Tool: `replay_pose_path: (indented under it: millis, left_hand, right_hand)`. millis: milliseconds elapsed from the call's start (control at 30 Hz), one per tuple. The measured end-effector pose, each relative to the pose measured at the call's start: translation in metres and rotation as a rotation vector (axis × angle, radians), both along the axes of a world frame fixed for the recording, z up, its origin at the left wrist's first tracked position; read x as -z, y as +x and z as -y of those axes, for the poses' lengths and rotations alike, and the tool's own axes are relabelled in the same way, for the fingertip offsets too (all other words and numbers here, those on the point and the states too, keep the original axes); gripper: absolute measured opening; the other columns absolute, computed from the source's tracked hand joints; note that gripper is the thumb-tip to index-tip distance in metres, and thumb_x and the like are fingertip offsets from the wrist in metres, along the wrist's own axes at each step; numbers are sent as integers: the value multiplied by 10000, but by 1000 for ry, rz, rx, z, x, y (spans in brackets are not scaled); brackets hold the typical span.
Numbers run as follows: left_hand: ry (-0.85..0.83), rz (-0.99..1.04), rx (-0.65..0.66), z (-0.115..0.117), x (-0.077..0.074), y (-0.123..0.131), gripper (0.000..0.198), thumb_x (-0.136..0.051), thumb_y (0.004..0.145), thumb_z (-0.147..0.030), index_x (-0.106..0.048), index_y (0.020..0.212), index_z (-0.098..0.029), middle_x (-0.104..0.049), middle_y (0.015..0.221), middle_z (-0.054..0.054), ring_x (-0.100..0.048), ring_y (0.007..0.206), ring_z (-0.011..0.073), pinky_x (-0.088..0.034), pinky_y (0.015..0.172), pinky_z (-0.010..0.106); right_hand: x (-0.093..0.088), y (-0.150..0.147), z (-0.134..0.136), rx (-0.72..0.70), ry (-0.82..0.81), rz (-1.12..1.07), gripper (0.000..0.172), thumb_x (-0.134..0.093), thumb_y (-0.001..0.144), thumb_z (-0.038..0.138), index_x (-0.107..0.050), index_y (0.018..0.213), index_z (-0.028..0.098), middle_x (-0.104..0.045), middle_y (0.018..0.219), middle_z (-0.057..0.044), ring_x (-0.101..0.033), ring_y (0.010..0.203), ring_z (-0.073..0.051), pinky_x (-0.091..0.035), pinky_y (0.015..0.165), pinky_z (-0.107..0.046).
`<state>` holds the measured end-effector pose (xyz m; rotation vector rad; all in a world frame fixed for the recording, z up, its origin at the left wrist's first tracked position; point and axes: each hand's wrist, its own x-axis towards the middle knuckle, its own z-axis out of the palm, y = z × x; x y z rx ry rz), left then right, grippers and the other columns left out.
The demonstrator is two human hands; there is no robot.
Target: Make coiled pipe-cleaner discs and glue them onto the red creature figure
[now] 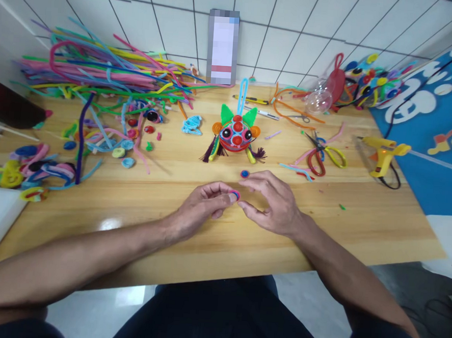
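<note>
Both my hands rest on the wooden table (360, 233) near its front edge. My left hand (203, 204) pinches a small pink and blue coiled pipe-cleaner disc (234, 195) between thumb and fingers. My right hand (272, 202) meets it from the right, its fingertips pinched against the same disc. A second small blue and red coil (244, 173) lies on the table just behind my right hand. Farther back stands a pipe-cleaner creature (236, 134) with green ears, a red body and dark tassels.
A big heap of coloured pipe cleaners (102, 69) fills the back left, with coiled pieces (30, 170) at the left edge. Scissors (321, 152) and a yellow glue gun (382, 155) lie at the right. More craft pieces (364, 78) sit at the back right.
</note>
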<state>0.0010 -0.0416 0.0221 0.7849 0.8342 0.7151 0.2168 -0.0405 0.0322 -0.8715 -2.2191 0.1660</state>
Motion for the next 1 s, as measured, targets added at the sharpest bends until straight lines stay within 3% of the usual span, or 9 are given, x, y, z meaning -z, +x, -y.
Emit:
replay_pose_path:
  millis: [100, 267, 467, 667, 867, 1000]
  left_hand:
    - [7, -2, -31, 0, 0, 0, 284, -884, 763, -379, -740, 874, -160, -582, 690, -39, -393, 542, 51, -299, 518, 214]
    - [7, -8, -58, 0, 1, 1, 287, -882, 764, -386, -758, 895, -163, -592, 676, -37, -386, 532, 50, -289, 509, 212]
    - [37, -1, -54, 0, 3, 0, 292, -879, 779, -398, -753, 890, -158, -582, 683, -38, -386, 539, 47, -294, 511, 209]
    - [28, 5, -52, 0, 6, 0, 310, -885, 777, -413, -755, 909, -164, -563, 665, -46, -370, 532, 46, -284, 506, 207]
    - [36, 9, -28, 0, 7, -2, 303, -875, 801, -415, -749, 912, -162, -564, 708, -41, -369, 551, 42, -294, 512, 200]
    - [26, 12, -33, 0, 8, -2, 297, -882, 791, -410, -745, 896, -168, -565, 707, -44, -361, 549, 42, -293, 509, 198]
  right_hand:
    - [0, 0, 0, 2, 26, 15, 333, -708, 918, 227, -652, 1245, 242, -711, 1107, -102, -719, 1004, -245, -625, 830, -398]
    - [-1, 1, 1, 24, 70, -37, 114, -709, 902, 160, -688, 986, 235, -730, 914, -49, -715, 846, -210, -600, 751, -358]
    - [2, -2, 0, 6, 60, -5, 344, -715, 926, 219, -660, 1266, 213, -738, 1078, -101, -727, 970, -236, -622, 823, -381]
    - [2, -2, 0, 4, 55, 1, 130, -708, 920, 187, -704, 1043, 231, -735, 959, -61, -722, 885, -215, -617, 802, -367]
    - [3, -3, 1, 3, 55, 35, 361, -704, 939, 222, -637, 1293, 211, -733, 1103, -112, -725, 1001, -244, -634, 856, -401]
    - [5, -3, 0, 12, 85, 47, 199, -697, 943, 189, -675, 1136, 228, -737, 1005, -75, -727, 904, -212, -628, 803, -365]
